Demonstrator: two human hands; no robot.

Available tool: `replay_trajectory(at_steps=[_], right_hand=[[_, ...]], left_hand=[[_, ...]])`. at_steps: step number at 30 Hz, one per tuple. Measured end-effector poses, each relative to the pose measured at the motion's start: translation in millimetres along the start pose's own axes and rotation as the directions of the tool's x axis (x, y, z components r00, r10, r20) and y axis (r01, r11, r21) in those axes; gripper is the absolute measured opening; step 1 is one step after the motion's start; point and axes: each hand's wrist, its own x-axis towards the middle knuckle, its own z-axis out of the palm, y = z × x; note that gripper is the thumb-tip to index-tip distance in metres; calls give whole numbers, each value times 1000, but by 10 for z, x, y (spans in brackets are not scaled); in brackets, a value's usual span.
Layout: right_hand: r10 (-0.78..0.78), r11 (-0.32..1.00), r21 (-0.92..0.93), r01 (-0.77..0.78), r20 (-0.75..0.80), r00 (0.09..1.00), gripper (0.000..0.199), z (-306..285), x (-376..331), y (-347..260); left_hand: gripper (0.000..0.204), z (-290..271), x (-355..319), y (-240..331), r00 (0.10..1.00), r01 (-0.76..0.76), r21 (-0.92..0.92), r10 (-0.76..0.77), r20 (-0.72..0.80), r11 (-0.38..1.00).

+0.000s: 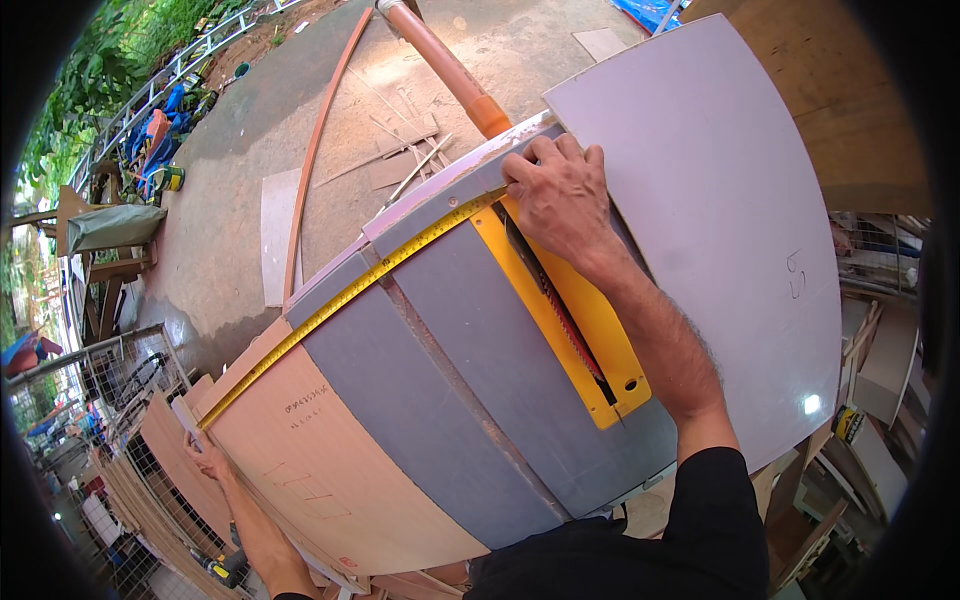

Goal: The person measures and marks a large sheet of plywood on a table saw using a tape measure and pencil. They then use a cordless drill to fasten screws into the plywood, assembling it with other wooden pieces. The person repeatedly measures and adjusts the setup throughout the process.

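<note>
Ideally, stand square to the grey table (pixel 390 380), so you can read along it without leaning. At seven o'clock lies a wooden board (pixel 360 460); at eight, your left hand (pixel 208 460) sits by its outer edge, just beside the end of the yellow tape (pixel 380 268). Whether those fingers pinch the tape, I cannot tell.

Just off centre, toward three, the red blade (pixel 571 333) lies in a yellow plate (pixel 605 330), right beside your arm, so make sure its power is off. At two, avoid nudging the white panel (pixel 730 230).

The tape spans the far side from eight o'clock to one, where your right hand (pixel 565 195) has its fingers curled tight over that end. Pull evenly and keep it flat; sag or skew would spoil the reading.

Farther off, a pipe (pixel 450 72) stands at twelve and scraps (pixel 400 168) lie at eleven.
</note>
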Motion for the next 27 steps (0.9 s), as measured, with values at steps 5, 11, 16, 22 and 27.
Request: replay_trajectory(at_steps=[5,11,16,22,27], right_hand=[[0,1000,2,0,-5,1000,5,1,0,-1],[10,1000,8,-10,-28,1000,6,3,5,-14],[-6,999,36,8,-55,998,5,-7,3,-11],[-13,1000,22,14,-43,999,5,6,19,11],[-66,997,38,69,-89,994,9,10,17,13]], left_hand=[[59,-9,1,-4,999,-32,-10,32,-7,999],[58,-27,-43,38,999,-48,-34,48,-1,998],[54,-26,-72,25,998,-60,-57,59,-11,997],[47,124,100,-272,1000,-16,-196,19,16,980],[48,149,77,-370,996,-57,-391,79,39,919]])
